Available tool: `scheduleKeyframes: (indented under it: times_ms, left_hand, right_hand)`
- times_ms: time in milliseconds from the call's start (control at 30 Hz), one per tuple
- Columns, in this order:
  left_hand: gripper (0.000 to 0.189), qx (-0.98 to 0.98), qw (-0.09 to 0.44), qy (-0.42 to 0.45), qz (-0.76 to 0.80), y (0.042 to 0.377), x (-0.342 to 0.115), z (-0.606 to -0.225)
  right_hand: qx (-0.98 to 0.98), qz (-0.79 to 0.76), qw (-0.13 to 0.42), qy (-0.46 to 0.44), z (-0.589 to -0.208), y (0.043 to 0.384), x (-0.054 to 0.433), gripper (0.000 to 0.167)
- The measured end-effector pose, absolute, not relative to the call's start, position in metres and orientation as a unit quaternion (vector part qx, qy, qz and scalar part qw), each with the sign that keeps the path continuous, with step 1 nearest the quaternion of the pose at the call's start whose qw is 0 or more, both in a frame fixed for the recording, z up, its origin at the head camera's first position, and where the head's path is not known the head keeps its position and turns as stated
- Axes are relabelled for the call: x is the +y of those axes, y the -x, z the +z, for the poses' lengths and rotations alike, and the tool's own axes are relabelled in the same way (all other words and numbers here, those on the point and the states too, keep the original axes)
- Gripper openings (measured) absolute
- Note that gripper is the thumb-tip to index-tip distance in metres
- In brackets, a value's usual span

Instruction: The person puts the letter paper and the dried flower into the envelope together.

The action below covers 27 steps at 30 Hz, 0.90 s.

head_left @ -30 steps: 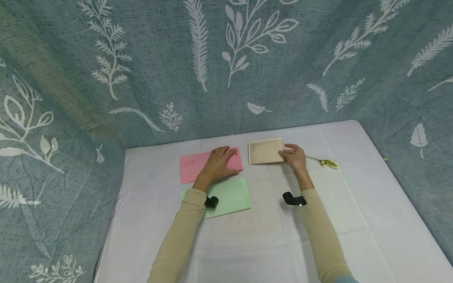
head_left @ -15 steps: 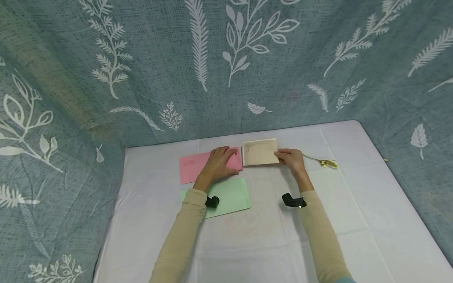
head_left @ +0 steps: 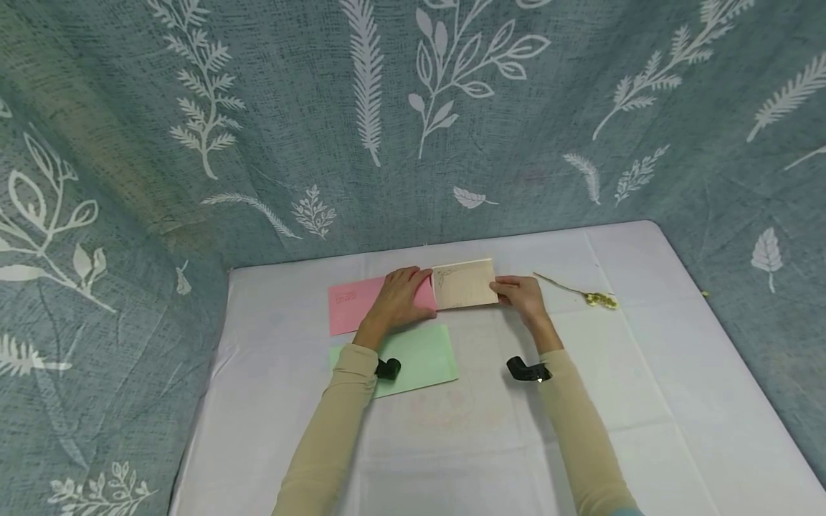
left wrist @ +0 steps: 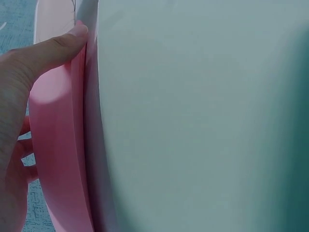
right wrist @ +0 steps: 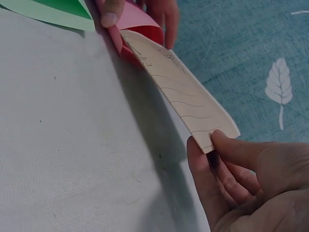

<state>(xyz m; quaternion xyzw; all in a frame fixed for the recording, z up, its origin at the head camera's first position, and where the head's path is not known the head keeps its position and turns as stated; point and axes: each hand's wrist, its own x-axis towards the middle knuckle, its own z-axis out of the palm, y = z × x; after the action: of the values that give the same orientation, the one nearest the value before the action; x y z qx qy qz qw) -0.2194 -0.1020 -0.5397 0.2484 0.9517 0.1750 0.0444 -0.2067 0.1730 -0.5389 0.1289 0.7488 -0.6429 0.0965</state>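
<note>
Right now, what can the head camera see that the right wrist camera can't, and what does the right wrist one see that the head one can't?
Only the head view shows the yellow flower sprig with a thin brown stem and the beige fabric sleeves.

Only the right wrist view shows the red inside of the pink paper envelope and the thin lines across the cream paper card.

Both show that envelope, that card, the green paper rectangle, and the left hand and right hand.
</note>
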Motion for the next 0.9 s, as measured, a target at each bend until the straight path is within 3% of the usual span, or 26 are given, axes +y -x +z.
scheduleKeyframes:
  times_ms: [900]
  left_hand:
    - [0.078, 0.949, 0.022, -0.265, 0.171, 0.214, -0.102, -0.541]
  right_hand:
    - [0.748, -0.648, 0.102, -0.101, -0.547, 0.205, 0.153, 0.031]
